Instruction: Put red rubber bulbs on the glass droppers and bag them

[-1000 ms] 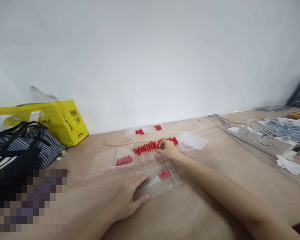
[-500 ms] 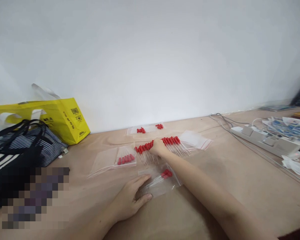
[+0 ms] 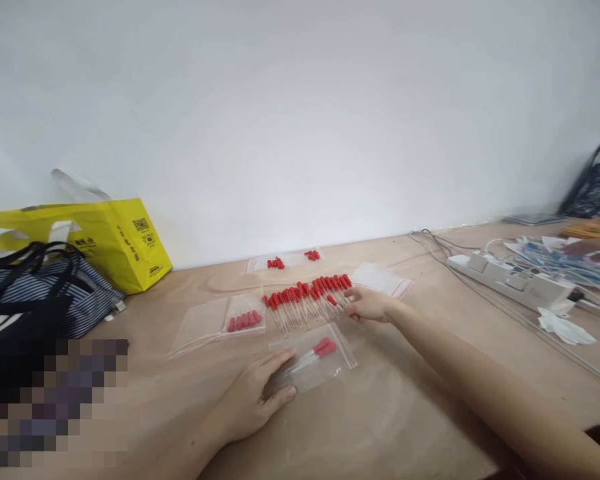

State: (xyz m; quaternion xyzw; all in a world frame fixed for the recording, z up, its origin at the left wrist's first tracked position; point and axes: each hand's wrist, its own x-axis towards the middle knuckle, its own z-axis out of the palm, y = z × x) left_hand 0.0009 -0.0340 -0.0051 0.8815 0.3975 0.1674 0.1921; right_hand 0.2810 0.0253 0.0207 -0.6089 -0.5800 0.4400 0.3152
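A clear zip bag (image 3: 307, 380) lies in front of me with two red-bulbed droppers (image 3: 325, 347) in it. My left hand (image 3: 260, 387) rests at the bag's left edge, fingers stretched out and thumb apart. Beyond the bag, a row of several droppers (image 3: 293, 300) has red bulbs pointing away and thin pale stems toward me. At the row's right end my right hand (image 3: 365, 305) pinches the stem of one dropper (image 3: 332, 300), its bulb pointing left. To the left, another zip bag (image 3: 267, 328) holds several droppers.
Farther back lies a bag with small red bulbs (image 3: 276, 263). A flat clear bag (image 3: 375, 277) is behind my right hand. A power strip (image 3: 515, 280) with cables stands right, beside crumpled tissue (image 3: 565, 327). A yellow bag (image 3: 145, 247) and striped bag (image 3: 93, 293) stand left.
My right hand has moved right from the middle of the row to its right end and now pinches a dropper. The left hand stays at the bag. The view has shifted slightly.
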